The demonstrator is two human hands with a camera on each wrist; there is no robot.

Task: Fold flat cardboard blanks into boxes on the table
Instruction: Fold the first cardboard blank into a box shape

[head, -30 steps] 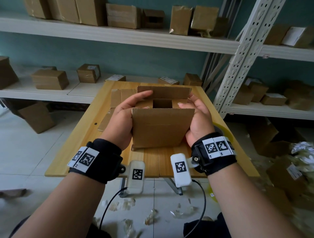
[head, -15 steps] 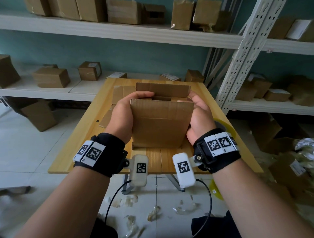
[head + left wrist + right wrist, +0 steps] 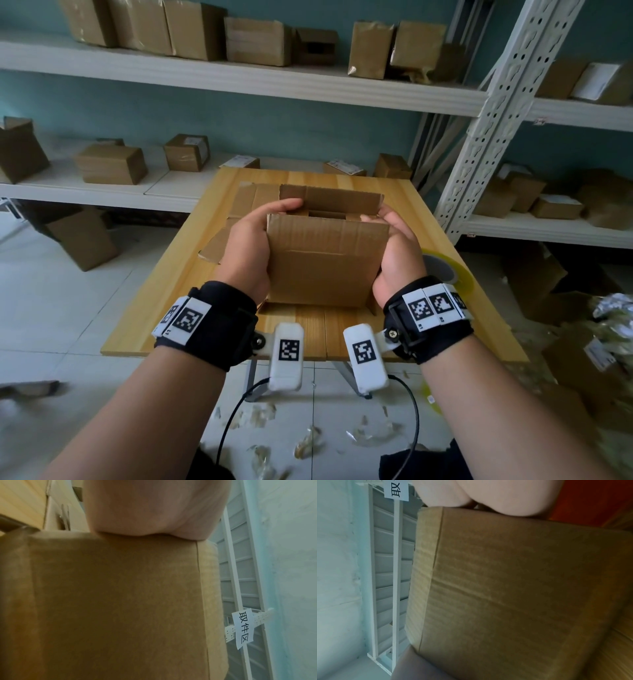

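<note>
Head view, hands (image 3: 322,250) gripping open box (image 3: 327,260)

Head view: even, soft daylight with a bluish cast, sharp at centre, shelf lines bowed toward the edges (strongest at 3 and 9 o'clock). Both wrist views are dim, grainy and blurred, brightest along their pale wall sides.

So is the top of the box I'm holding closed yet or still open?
Still open. The box shows a dark gap at its top, with the far flap standing upright and the near flap not yet folded down.
</note>
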